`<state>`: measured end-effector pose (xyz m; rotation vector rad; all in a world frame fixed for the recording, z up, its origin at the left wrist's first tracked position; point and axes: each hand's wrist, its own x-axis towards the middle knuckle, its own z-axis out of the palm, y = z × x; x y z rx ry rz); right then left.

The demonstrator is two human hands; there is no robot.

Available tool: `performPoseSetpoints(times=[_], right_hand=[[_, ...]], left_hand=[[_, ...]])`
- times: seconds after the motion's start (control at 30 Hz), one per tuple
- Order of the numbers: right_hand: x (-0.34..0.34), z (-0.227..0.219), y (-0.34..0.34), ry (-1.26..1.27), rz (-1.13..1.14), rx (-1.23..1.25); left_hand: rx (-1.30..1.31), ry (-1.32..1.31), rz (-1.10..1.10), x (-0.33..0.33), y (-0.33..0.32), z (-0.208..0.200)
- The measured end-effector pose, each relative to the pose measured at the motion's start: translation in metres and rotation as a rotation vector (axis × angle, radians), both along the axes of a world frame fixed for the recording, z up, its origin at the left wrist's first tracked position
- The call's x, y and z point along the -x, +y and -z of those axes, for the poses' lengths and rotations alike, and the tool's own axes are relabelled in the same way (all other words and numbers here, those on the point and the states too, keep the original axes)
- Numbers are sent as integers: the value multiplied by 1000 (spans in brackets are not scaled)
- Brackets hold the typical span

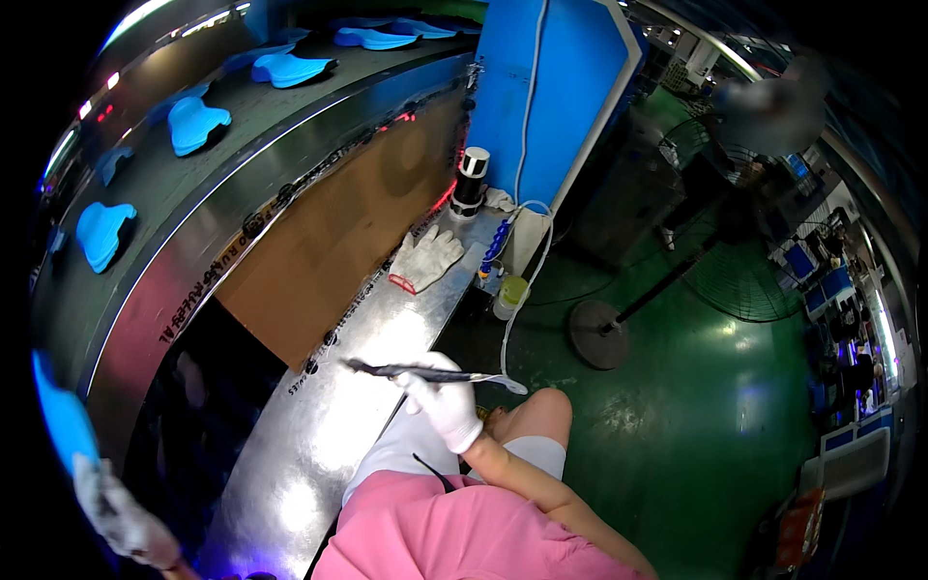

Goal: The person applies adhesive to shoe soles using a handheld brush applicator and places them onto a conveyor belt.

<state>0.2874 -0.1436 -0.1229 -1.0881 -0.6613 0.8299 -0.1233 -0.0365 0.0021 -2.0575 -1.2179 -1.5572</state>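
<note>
Two gloved hands: right hand (440, 401) lower centre grips brush (425, 372) level, ready over steel ledge (319, 425); left hand (116, 517) lower left, grip unclear.

hands (440, 401): white gloves | top: pink | shorts: white

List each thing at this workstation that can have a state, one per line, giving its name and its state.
right hand: gloved in white, gripping a thin dark tool.
thin dark tool: held level over the metal ledge.
left hand: gloved, low at the frame's left edge, blurred.
spare glove: lying flat on the ledge, unworn.
blue pieces: resting spaced apart on the conveyor.
floor fan: standing upright.
</note>
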Motion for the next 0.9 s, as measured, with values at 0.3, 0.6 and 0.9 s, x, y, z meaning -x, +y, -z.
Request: performPoseSetpoints(times=[0.3, 0.6, 0.9], right_hand=[[-19, 17, -1, -31, 320, 59], [-27, 82, 68, -248, 129, 322], [23, 85, 94, -1056, 119, 380]], left_hand=[[71, 220, 863, -195, -24, 142], [1138, -667, 828, -224, 12, 270], [1921, -1809, 1150, -273, 40, 269]])
